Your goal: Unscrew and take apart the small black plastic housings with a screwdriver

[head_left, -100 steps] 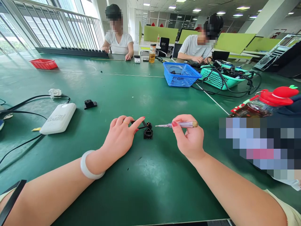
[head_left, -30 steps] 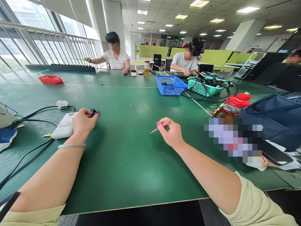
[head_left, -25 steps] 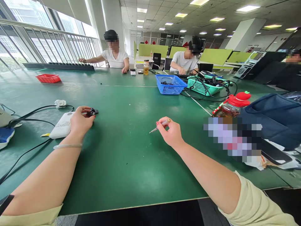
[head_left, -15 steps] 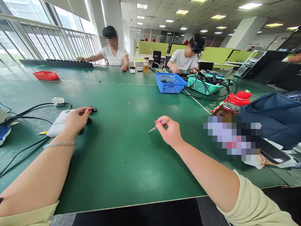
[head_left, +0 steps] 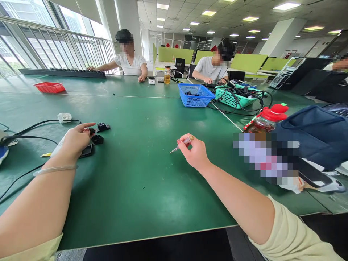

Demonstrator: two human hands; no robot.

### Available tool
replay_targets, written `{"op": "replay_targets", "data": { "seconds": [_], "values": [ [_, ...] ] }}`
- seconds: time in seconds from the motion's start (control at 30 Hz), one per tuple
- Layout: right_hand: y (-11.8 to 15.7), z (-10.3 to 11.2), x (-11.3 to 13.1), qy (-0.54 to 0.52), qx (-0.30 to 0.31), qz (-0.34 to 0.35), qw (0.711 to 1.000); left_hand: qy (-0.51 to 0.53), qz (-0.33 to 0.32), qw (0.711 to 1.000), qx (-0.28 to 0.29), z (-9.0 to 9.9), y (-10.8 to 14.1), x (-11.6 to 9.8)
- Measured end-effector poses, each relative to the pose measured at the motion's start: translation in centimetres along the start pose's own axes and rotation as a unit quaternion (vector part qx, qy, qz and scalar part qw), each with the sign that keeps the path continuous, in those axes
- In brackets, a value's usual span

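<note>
My right hand (head_left: 194,152) holds a small screwdriver (head_left: 181,144) with a clear handle, its thin tip pointing down and left just over the green table. At the left, my left hand (head_left: 74,141) has its index finger stretched out, while the thumb and other fingers close on a small black part (head_left: 91,131). Two more black parts lie close to these fingers: a ridged one (head_left: 102,126) and a rounded one (head_left: 97,139). A flat dark device (head_left: 87,151) and a white box (head_left: 60,144) are partly hidden under and behind the left hand.
Black cables (head_left: 35,122) run along the left side. A red tray (head_left: 49,87), a blue basket (head_left: 196,96) and a green basket (head_left: 235,98) of cables stand farther off. A red-lidded jar (head_left: 268,119) and dark blue bag (head_left: 312,136) are at right. Two people sit across the table.
My left hand has drawn back to the left, uncovering black parts and the dark device, and its index finger has straightened. My right hand keeps the screwdriver almost in place.
</note>
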State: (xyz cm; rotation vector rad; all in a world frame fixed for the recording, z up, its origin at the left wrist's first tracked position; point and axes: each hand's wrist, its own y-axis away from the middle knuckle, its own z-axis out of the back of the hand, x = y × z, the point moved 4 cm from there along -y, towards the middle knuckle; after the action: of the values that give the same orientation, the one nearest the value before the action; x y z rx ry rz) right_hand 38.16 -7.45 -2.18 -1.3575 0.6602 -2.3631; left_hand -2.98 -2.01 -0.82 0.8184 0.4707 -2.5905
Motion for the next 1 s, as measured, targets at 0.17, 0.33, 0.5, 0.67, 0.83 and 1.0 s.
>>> {"op": "replay_targets", "data": {
  "seconds": [0.17,0.33,0.5,0.67,0.83,1.0],
  "values": [
    [0.0,0.0,0.0,0.004,-0.001,0.002,1.000,0.106,0.024,0.994,0.018,-0.3,0.3,-0.6],
    [0.0,0.1,-0.1,0.002,-0.003,0.003,1.000,0.114,0.032,0.993,0.025,0.0,0.6,-1.1],
    [0.0,0.1,0.0,0.002,-0.004,0.003,1.000,-0.030,0.047,0.998,-0.014,0.7,0.6,-1.1],
    [0.0,0.1,0.2,0.008,-0.004,0.011,1.000,-0.110,0.081,0.990,-0.026,0.7,1.0,-1.2],
    [0.0,0.0,0.1,-0.005,-0.002,0.009,1.000,-0.198,0.051,0.978,-0.030,0.0,0.8,-1.6],
    [0.0,-0.1,-0.1,-0.009,0.003,0.003,1.000,-0.272,0.061,0.960,-0.024,-0.6,0.3,-1.5]
  ]
}}
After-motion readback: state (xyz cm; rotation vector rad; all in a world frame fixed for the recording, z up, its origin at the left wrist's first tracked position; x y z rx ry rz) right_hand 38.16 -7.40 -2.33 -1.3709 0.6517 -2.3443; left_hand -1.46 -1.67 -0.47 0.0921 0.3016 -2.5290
